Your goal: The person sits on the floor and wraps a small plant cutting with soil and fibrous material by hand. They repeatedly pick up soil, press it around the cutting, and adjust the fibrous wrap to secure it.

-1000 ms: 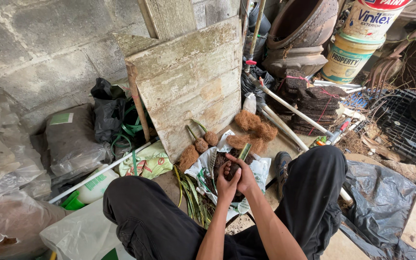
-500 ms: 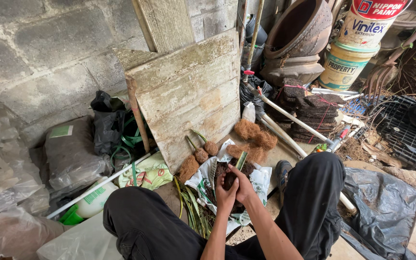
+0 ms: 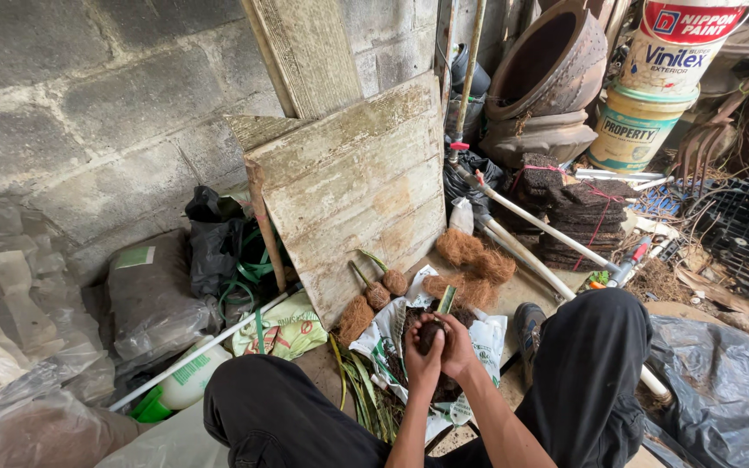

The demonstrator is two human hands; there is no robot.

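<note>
Both my hands are cupped together around a dark ball of soil or fibre [image 3: 431,334] with a short green stem [image 3: 446,299] poking out the top. My left hand [image 3: 420,357] wraps its left side, my right hand [image 3: 459,347] covers its right side. They hover over an opened white plastic bag [image 3: 392,325] holding dark soil, between my knees in black trousers. Two wrapped fibre balls with green stems [image 3: 378,290] lie just beyond the bag, by loose coconut fibre clumps [image 3: 474,251]. Cut green leaves [image 3: 364,394] lie at the bag's left.
A weathered wooden board [image 3: 357,186] leans on the block wall ahead. White pipes [image 3: 530,225] run to the right. Clay pots [image 3: 548,69], paint buckets [image 3: 652,95] and stacked fibre slabs [image 3: 582,212] crowd the back right. Plastic sacks [image 3: 145,295] and a bottle [image 3: 184,381] lie left.
The view has tilted and shifted slightly. My hands stay closed around the ball with the stem, turning a little over the bag.
</note>
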